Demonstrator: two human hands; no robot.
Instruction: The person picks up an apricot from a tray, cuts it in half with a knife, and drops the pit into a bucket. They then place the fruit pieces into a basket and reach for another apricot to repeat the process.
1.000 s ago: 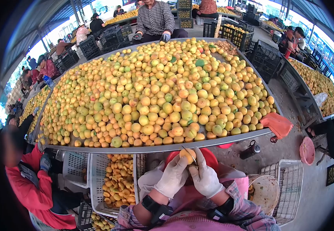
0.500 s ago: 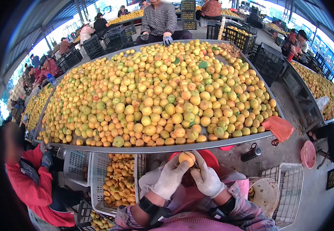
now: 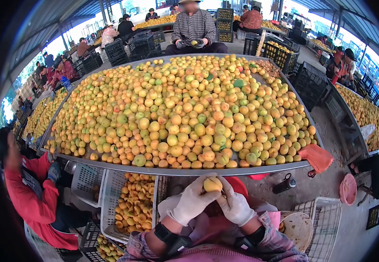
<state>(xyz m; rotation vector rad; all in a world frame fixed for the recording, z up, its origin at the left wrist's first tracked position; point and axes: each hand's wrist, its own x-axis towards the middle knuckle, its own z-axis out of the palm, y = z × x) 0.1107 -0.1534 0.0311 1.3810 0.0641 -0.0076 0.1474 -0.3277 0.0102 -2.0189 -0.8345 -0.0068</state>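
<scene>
My left hand (image 3: 194, 201), in a white glove, is closed round a yellow-orange apricot (image 3: 212, 184) just below the table's front edge. Against the fruit's right side, my right hand (image 3: 235, 205), gloved too, has its fingers pinched together; whatever they grip is too small to make out. Beyond both hands, a metal-rimmed table (image 3: 185, 171) bears a broad heap of whole apricots (image 3: 172, 118). Below its edge, left of my hands, a white crate (image 3: 110, 205) contains split apricots (image 3: 135, 205).
A red basin (image 3: 237, 187) sits behind my hands. Rightward are an orange cloth (image 3: 316, 158), a dark bottle (image 3: 284, 184), a white bucket (image 3: 298, 231) and a pink basin (image 3: 348, 188). One co-worker (image 3: 36, 196) sits left; another (image 3: 194, 28) sits across the table.
The view has tilted and shifted slightly. The apricot in my left hand shows a different, yellower side. Across the table, the co-worker now holds a fruit between both hands.
</scene>
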